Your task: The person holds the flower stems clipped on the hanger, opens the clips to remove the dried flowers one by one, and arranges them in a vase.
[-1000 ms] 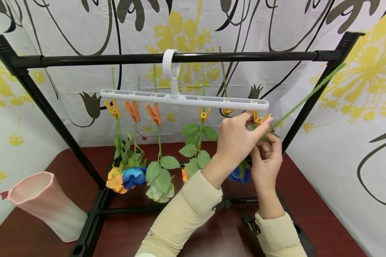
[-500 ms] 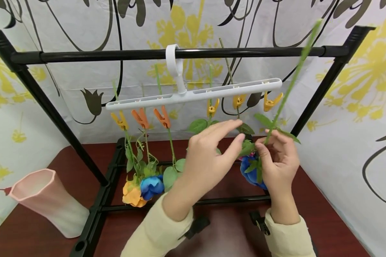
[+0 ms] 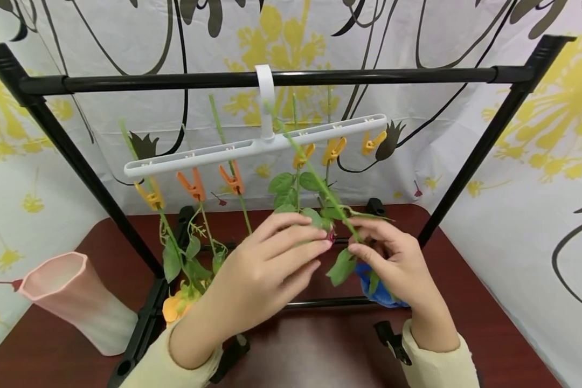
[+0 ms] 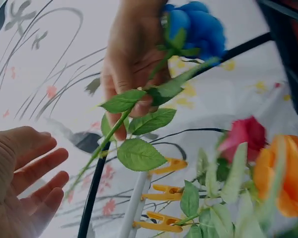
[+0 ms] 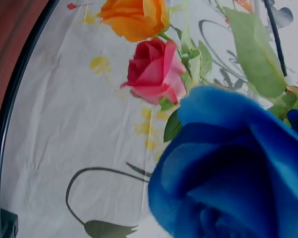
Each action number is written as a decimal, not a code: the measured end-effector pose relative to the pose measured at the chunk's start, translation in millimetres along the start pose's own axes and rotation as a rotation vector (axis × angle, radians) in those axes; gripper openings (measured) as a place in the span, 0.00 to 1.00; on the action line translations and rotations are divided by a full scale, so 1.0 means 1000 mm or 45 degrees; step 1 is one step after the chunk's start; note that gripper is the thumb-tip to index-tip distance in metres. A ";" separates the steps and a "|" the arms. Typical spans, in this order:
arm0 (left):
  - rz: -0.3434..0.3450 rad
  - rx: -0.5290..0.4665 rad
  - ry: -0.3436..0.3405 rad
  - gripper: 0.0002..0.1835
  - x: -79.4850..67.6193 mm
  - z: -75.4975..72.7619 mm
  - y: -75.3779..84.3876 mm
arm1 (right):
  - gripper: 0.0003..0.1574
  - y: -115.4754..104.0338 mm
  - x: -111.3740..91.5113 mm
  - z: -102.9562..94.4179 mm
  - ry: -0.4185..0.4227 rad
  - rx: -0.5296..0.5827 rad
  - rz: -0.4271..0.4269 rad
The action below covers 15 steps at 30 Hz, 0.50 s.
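My right hand (image 3: 397, 264) pinches the green stem (image 3: 320, 183) of an artificial blue rose (image 3: 378, 288). The bloom hangs below that hand, and the stem slants up to the left past the white clip hanger (image 3: 189, 160). Large petals of the blue rose (image 5: 228, 163) fill much of the right wrist view. My left hand (image 3: 259, 269) is in front of the hanging flowers; in the left wrist view its fingers are spread, apart from the stem. A yellow clip (image 3: 373, 143) at the hanger's right end has no stem in it.
The hanger hooks over a black rack bar (image 3: 165, 82). Orange clips (image 3: 192, 185) and yellow clips hold other upside-down flowers, including a pink rose (image 4: 242, 138) and an orange rose (image 4: 283, 173). A pink-and-white vase (image 3: 80, 304) stands at left on the dark red table (image 3: 320, 350).
Both hands have drawn away from the right-end clip; the left moved left and down. The blue rose's stem has swung from leaning right to leaning left. The hanger has tilted and swung.
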<state>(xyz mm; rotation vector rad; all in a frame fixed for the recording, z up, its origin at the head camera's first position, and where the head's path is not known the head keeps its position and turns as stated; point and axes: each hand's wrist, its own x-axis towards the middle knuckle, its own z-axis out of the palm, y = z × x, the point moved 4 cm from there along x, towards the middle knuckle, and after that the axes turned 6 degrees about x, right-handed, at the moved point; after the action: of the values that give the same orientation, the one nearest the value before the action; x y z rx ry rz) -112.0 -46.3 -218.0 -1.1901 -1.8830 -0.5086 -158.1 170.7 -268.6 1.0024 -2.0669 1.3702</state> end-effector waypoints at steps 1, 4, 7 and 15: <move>0.019 0.040 -0.011 0.13 -0.002 0.000 0.001 | 0.23 0.000 0.000 0.002 -0.053 0.021 0.023; 0.054 0.160 -0.041 0.14 -0.010 0.002 0.004 | 0.23 0.001 0.002 0.010 -0.200 0.089 0.093; 0.055 0.227 -0.050 0.16 -0.017 0.007 0.004 | 0.22 0.003 0.003 0.020 -0.334 0.115 0.183; -0.026 0.167 -0.239 0.11 -0.025 0.018 -0.008 | 0.17 0.005 0.014 0.048 -0.599 0.124 0.376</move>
<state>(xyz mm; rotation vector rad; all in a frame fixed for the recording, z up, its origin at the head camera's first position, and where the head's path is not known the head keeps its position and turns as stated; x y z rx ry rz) -121.7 -50.9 -247.9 -1.1662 -2.0554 -0.2869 -170.2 123.5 -280.8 1.1868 -2.6001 1.4976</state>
